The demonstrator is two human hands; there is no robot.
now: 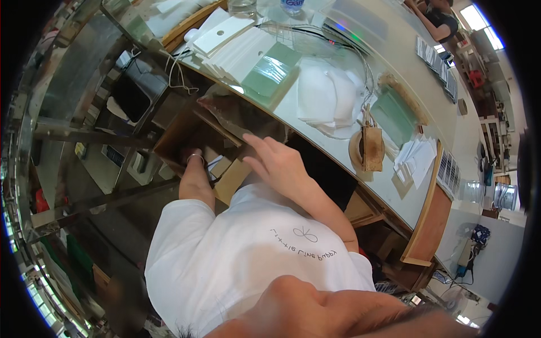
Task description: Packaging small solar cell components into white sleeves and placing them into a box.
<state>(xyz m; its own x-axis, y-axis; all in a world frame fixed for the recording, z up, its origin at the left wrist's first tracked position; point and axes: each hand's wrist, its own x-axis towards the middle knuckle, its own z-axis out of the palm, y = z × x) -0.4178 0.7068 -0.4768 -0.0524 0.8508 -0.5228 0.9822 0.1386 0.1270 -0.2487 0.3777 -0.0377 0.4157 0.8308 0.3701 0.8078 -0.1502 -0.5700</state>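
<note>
My left hand (194, 155), with a band at the wrist, reaches down into an open cardboard box (230, 179) beside the table; its fingers are lost in the shadow there. Over the box's flap, by the table's near edge, my right hand (280, 164) hovers with fingers stretched out and nothing in them. Inside the box I make out a few pale pieces, too dim to name. Crumpled clear plastic (236, 112) lies at the box's far side.
Across the white table (284, 107) lie stacked white sheets (248, 48), a green pane (272, 70), thin white sheets (327, 93), a brown block (372, 149) on a roll, green sheets (394, 115) and cables. A wooden board (431, 208) edges the right side. Another person (439, 19) sits far right.
</note>
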